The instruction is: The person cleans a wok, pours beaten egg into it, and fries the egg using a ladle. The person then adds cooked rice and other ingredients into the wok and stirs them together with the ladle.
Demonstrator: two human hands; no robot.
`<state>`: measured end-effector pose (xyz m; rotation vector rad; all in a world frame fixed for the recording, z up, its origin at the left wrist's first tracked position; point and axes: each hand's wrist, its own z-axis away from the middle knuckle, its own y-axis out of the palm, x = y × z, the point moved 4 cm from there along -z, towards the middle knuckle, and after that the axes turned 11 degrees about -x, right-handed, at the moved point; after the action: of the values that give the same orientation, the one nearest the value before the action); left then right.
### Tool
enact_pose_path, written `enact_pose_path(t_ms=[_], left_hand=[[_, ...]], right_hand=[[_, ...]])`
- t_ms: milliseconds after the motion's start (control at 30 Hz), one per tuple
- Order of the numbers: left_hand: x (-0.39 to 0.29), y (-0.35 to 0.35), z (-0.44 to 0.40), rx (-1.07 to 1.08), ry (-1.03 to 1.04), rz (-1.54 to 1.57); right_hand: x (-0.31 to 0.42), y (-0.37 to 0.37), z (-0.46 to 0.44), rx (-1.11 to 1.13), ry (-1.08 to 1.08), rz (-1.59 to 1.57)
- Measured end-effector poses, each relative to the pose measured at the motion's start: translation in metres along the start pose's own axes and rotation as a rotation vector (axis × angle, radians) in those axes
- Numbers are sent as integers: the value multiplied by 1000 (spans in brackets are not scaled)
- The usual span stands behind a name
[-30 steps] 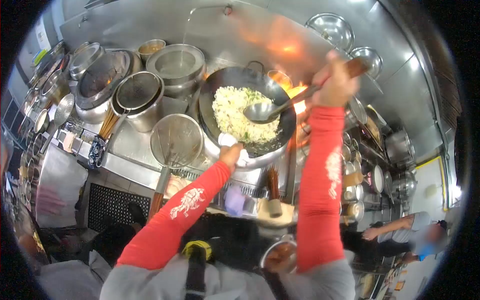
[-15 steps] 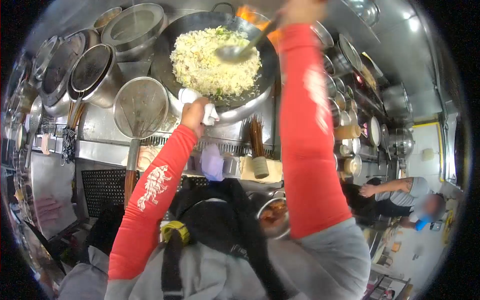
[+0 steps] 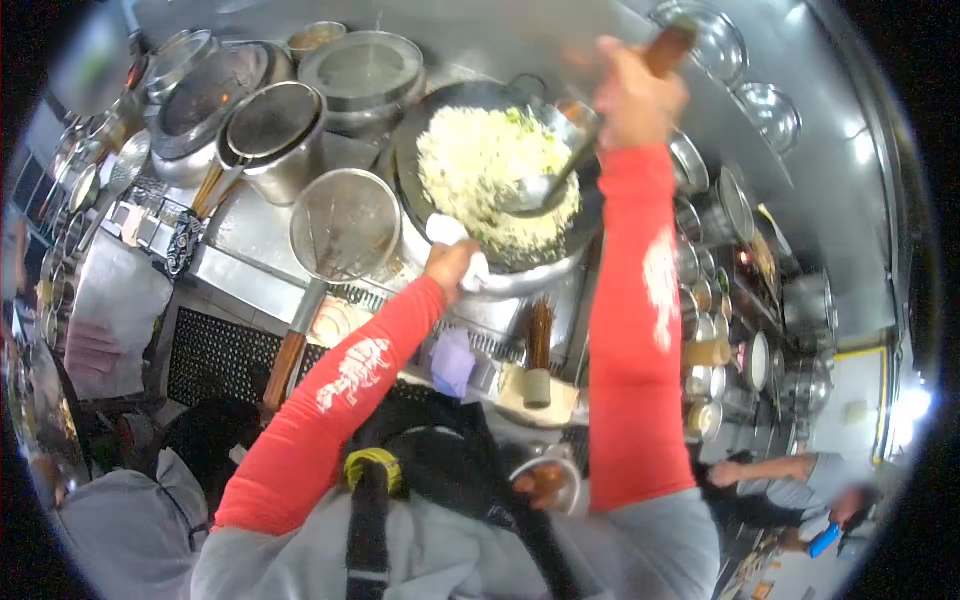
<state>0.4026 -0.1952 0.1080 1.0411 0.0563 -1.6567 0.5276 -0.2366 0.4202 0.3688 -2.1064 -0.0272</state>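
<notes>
Fried rice with bits of green [image 3: 480, 165] fills the middle of a large dark wok [image 3: 405, 165]. My left hand [image 3: 450, 268] grips a white cloth [image 3: 445, 231] against the wok's near rim. In my right hand [image 3: 640, 98], raised above the wok's right side, is the wooden handle [image 3: 670, 48] of a metal ladle. The ladle's bowl [image 3: 532, 193] rests in the right part of the rice. Red sleeves with white prints cover both forearms.
A round strainer [image 3: 345, 225] lies left of the wok, with lidded pots [image 3: 362, 72] behind it. A bamboo brush [image 3: 538, 350] and a purple cloth [image 3: 453, 362] are at the near edge. Seasoning containers line the right. A co-worker [image 3: 800, 480] is at lower right.
The view has shifted, so the wok appears lower and further right than half a second ago. The flames at its far right no longer show. The ladle has moved within the rice.
</notes>
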Motion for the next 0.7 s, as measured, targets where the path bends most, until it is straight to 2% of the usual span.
enact_pose_path(t_ms=[33,67,167,233,267,333,367,433,467,533,567,600,633,700], left_hand=[[6,-1,-9,-46,31,54],[3,-1,-8,-14,32,23],[21,-7,-6,-8,6,-39],[10,-5,-12,20,29,-43],[7,-4,-7,-16,55,-48],[7,-3,-11,-2,51,-43],[5,-4,-10,5,29,-32],[0,0,3,31,-30,-42],[1,0,-1,78,-49,-65],[2,0,-10,92,-286,-45],[2,0,-15,100,-407,-36],[0,3,-21,52,-397,9],[-4,6,-29,91,-362,30],[8,2,-35,147,-351,43]], right_hand=[[17,-1,6,-14,-27,-173],[1,0,5,-80,-268,-55],[-95,12,6,125,141,-135],[-71,29,-31,187,-113,145],[-39,30,-31,110,54,124],[-9,23,-24,61,-21,-146],[-10,16,-18,55,-41,-276],[-92,25,6,92,79,-169],[-77,19,-10,161,-44,155],[-54,-15,-67,130,-192,305],[-45,-20,-78,85,-152,219],[-32,-23,-86,39,-116,131],[-28,-33,-81,-28,41,-114],[-58,-59,-67,-92,-173,106]])
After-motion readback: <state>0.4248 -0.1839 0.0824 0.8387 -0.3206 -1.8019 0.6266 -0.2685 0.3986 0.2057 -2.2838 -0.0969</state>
